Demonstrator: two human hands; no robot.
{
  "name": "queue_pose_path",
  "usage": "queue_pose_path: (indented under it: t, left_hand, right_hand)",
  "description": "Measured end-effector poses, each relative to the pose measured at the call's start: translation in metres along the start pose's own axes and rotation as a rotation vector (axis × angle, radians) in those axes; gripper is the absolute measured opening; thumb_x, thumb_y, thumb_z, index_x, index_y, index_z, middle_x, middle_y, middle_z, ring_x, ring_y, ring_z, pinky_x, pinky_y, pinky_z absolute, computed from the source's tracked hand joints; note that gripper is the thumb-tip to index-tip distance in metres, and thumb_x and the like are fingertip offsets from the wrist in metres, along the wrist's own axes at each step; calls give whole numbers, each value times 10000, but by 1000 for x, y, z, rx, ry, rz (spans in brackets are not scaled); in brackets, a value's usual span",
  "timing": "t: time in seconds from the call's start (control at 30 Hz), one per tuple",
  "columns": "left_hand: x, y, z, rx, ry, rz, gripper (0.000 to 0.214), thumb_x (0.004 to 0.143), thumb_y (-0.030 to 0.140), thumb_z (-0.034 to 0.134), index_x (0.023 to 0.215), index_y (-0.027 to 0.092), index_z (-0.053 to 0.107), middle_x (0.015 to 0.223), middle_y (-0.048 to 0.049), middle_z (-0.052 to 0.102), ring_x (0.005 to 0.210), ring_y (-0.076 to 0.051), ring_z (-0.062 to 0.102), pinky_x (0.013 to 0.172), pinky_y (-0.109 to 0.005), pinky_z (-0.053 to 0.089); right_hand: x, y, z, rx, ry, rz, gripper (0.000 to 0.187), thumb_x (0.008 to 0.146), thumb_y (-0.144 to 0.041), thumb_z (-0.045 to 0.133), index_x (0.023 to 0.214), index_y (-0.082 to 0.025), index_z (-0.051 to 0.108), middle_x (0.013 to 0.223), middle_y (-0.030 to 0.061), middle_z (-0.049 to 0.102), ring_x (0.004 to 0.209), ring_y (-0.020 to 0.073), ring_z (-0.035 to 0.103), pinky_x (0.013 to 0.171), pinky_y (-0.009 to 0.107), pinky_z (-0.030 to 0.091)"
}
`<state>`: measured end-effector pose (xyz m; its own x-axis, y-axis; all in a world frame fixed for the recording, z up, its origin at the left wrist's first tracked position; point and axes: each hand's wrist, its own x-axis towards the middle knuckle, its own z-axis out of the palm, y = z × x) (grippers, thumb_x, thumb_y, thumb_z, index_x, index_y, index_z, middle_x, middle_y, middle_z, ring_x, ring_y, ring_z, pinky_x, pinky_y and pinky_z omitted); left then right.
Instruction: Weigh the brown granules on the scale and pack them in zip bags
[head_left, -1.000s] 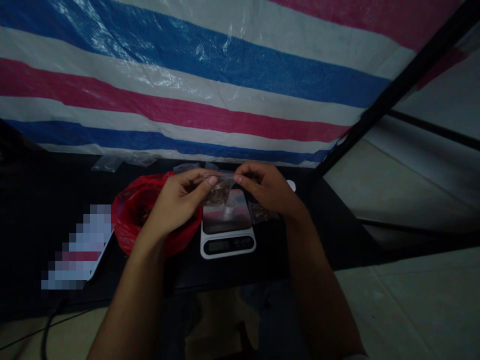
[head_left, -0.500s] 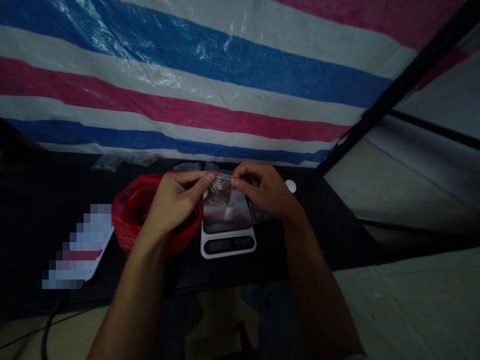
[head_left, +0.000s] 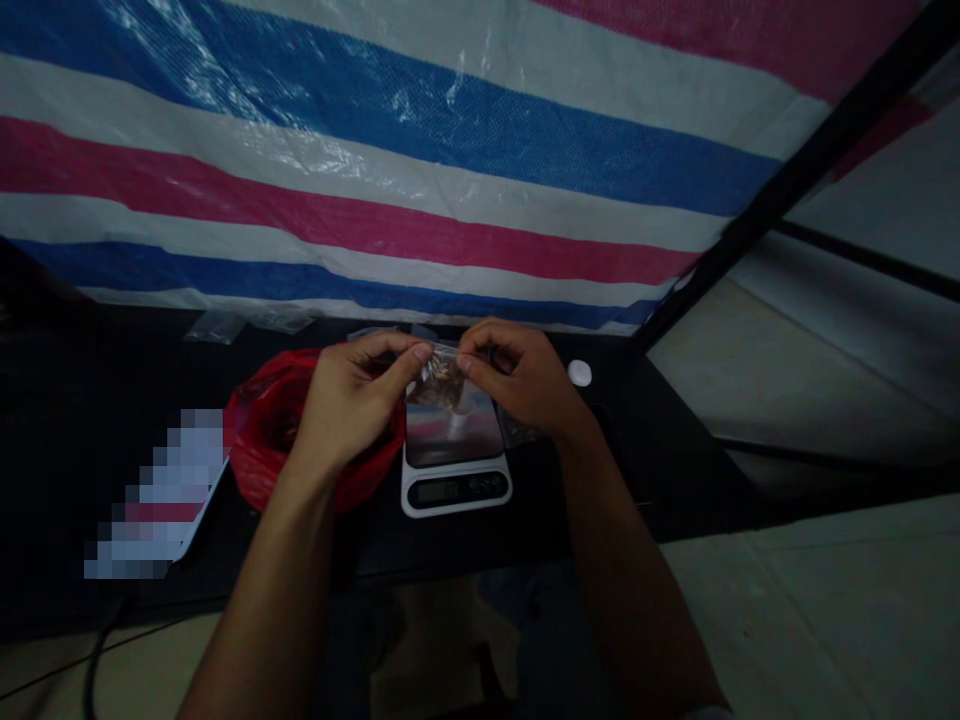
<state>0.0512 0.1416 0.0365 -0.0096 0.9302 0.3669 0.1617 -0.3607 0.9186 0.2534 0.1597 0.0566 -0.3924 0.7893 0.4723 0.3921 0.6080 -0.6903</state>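
Between my two hands a small clear zip bag (head_left: pixel 439 386) with brown bits inside hangs over the scale. My left hand (head_left: pixel 360 395) pinches its top edge at the left with thumb and forefinger. At the right end of that edge, my right hand (head_left: pixel 525 375) grips it the same way. Below is a white kitchen scale (head_left: pixel 455 495) with a shiny plate and a small display, its digits too dim to read. A red plastic bag (head_left: pixel 259 440) stands open beside the scale, partly behind my left forearm; dark brown pieces lie in it.
Flat clear bags (head_left: pixel 216 325) lie along the back of the black table (head_left: pixel 450 550). A small white case (head_left: pixel 580 373) sits right of my right hand. At left lies a blurred-out flat object (head_left: pixel 161 505). A striped tarp (head_left: pixel 420 220) hangs behind.
My right hand has shifted slightly left along the zip bag's top edge, toward my left hand. The left hand keeps its pinch, and the scale and red bag have stayed put.
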Motion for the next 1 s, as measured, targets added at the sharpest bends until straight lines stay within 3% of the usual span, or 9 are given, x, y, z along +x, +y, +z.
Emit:
queue_pose_path:
  t: [0.2, 0.3, 0.67, 1.0]
  left_hand:
    - [-1, 4, -1, 13, -25, 48, 211, 856, 408, 793, 843, 204, 844, 878, -42, 825, 831, -214, 745, 763, -296, 601]
    - [-2, 6, -2, -27, -28, 5, 197, 813, 387, 834, 861, 196, 847, 893, -45, 831, 846, -213, 749, 784, -290, 600]
    - [-3, 3, 2, -51, -38, 46, 196, 856, 363, 795, 863, 168, 802, 828, -31, 795, 744, -165, 719, 678, -241, 578]
    - [-1, 0, 4, -6, 55, 22, 235, 870, 398, 764, 909, 168, 793, 819, -28, 786, 712, -164, 697, 653, -246, 555]
  right_hand:
    - [0, -1, 2, 42, 38, -49, 93, 929, -230, 652, 847, -203, 689, 904, 23, 709, 822, 165, 610, 729, 312, 448]
    - [1, 3, 2, 51, 35, -64, 102, 933, -234, 647, 846, -199, 687, 897, 20, 706, 835, 169, 621, 745, 317, 453]
    - [2, -4, 7, 78, 50, -126, 110, 939, -215, 674, 843, -184, 718, 876, 9, 714, 821, 146, 630, 770, 296, 478]
    - [1, 8, 1, 212, 73, 94, 146, 862, -330, 797, 850, -185, 793, 810, 9, 754, 727, 145, 642, 681, 280, 490]
